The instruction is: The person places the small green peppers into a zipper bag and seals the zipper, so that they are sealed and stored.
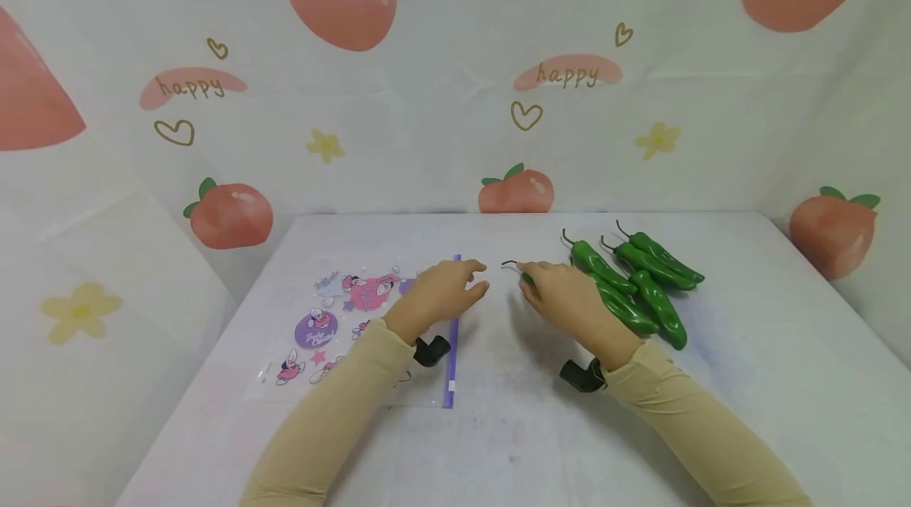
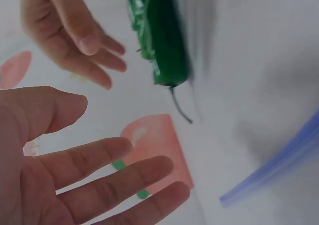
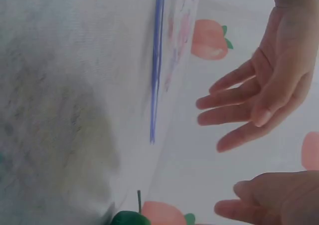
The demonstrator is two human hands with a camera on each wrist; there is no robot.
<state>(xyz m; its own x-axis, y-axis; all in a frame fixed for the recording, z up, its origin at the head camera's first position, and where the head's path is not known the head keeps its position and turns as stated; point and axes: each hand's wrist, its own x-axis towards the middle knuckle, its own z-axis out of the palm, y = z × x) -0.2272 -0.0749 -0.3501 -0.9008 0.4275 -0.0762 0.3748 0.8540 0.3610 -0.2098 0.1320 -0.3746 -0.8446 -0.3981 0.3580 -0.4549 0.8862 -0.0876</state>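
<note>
My right hand [image 1: 565, 300] is over a green chili pepper [image 2: 162, 40] with a thin dark stem, partly hidden beneath it in the head view. In the left wrist view this hand's fingers stand apart from the pepper and hold nothing. My left hand [image 1: 443, 289], fingers spread, hovers over the right part of a clear printed zip bag [image 1: 320, 329]. The bag lies flat, its purple zip edge [image 1: 452, 341] facing the peppers. Both wrists carry a dark camera mount.
Several more green peppers [image 1: 658, 262] lie in a loose group at the back right of the white table [image 1: 498, 444]. A white cloth [image 1: 427, 119] with peach prints hangs behind and at the sides.
</note>
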